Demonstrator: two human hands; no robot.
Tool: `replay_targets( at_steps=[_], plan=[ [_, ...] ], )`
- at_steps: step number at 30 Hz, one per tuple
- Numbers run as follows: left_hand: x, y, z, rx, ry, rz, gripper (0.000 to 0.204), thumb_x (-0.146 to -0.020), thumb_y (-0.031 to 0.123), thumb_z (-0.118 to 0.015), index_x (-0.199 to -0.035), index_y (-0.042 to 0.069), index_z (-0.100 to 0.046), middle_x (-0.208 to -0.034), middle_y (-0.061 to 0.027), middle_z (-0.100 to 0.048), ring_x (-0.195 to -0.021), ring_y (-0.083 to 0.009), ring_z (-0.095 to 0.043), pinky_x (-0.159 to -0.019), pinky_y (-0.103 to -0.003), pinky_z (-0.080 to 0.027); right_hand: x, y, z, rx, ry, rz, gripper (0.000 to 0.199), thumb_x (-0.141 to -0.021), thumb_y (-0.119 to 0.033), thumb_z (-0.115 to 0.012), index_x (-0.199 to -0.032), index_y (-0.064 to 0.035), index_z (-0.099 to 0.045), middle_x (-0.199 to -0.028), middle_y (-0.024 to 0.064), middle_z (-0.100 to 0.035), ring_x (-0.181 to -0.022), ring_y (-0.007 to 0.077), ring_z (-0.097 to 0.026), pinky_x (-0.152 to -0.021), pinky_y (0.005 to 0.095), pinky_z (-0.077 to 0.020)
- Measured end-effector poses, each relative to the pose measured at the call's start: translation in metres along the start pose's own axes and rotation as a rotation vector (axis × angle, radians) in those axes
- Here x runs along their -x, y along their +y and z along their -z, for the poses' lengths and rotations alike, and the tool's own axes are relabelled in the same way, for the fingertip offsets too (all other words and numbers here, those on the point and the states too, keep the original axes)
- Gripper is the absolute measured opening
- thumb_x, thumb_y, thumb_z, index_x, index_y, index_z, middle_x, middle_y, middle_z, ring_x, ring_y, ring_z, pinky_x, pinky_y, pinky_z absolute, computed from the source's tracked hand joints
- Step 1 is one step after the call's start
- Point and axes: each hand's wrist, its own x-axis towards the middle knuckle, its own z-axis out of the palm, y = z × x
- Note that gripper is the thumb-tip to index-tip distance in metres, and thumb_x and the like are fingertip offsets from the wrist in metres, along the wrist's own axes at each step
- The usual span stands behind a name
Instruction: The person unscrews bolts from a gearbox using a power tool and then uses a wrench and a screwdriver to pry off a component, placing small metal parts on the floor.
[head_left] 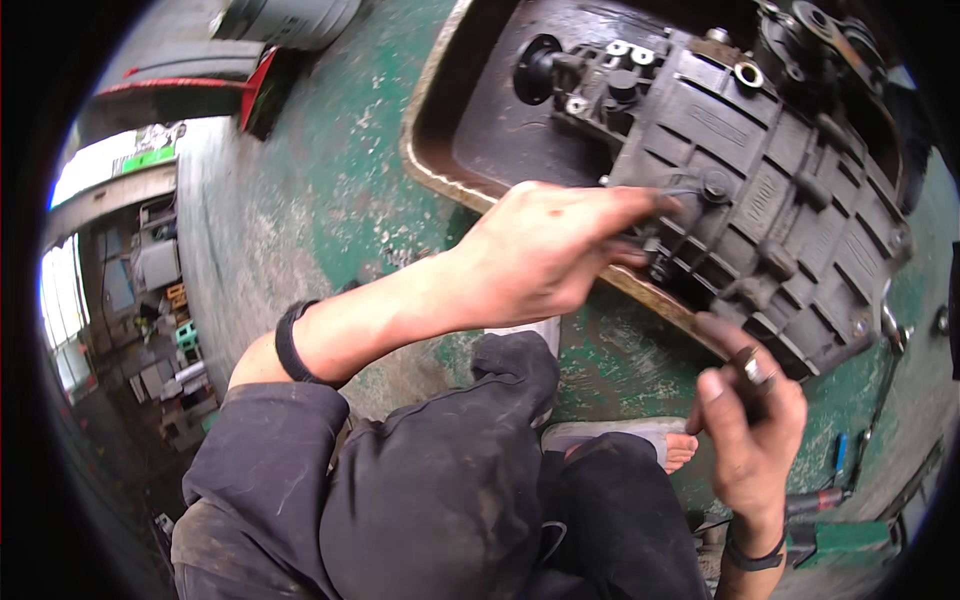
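A grey cast-metal gearbox [810,235] with a ribbed housing rests in a brown, rusty-edged tray [425,160]. My left hand [540,250] reaches across the tray's near rim to the side of the gearbox. Its thumb and fingers are drawn together and smeared by motion; what lies between them, if anything, I cannot make out. Close to the gearbox's near corner, my right hand [750,430] is curled, palm up. A small dark metal part [755,366] with a shiny end sits among its fingers. The fingertips of both hands are blackened.
A ratchet wrench [878,420] and a blue-handled tool [840,452] lie on the worn green floor at right, near a green box [845,545]. A grey bucket [285,20] and a red-edged stand [180,95] are at far left. My knees and feet are below the tray.
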Motion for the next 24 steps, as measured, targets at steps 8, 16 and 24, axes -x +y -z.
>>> replay_targets(
  at_steps=[8,16,24],
  plan=[
    [0.241,-0.05,0.035,-0.211,0.383,1.381,0.03,-0.089,0.014,-0.069,-0.11,-0.003,-0.056,-0.075,-0.0118,-0.069,-0.068,-0.0188,-0.066,-0.064,-0.033,-0.05,0.019,0.044,-0.028,0.335,-0.319,0.221,0.028,-0.085,-0.002,-0.067,-0.112,0.002,-0.063,-0.082,0.0186,-0.068,-0.065,0.0294,-0.067,-0.061,0.0334,-0.0523],
    [0.354,-0.168,0.06,-0.363,0.486,1.535,0.023,-0.086,0.02,-0.072,-0.089,0.002,-0.059,-0.072,-0.0093,-0.069,-0.065,-0.0188,-0.066,-0.062,-0.034,-0.051,0.023,0.055,-0.042,0.321,-0.342,0.112,0.023,-0.086,-0.003,-0.066,-0.108,0.0023,-0.064,-0.085,0.018,-0.069,-0.066,0.0264,-0.069,-0.061,0.0327,-0.0522],
    [0.385,-0.224,0.041,-0.362,0.366,1.519,0.018,-0.084,0.011,-0.069,-0.097,0.0,-0.064,-0.081,-0.0107,-0.069,-0.066,-0.0217,-0.068,-0.055,-0.035,-0.055,0.021,0.066,-0.038,0.408,-0.227,0.074,0.023,-0.085,-0.008,-0.067,-0.107,-0.0006,-0.065,-0.085,0.0206,-0.069,-0.073,0.0347,-0.07,-0.064,0.0381,-0.0546]
  ],
)
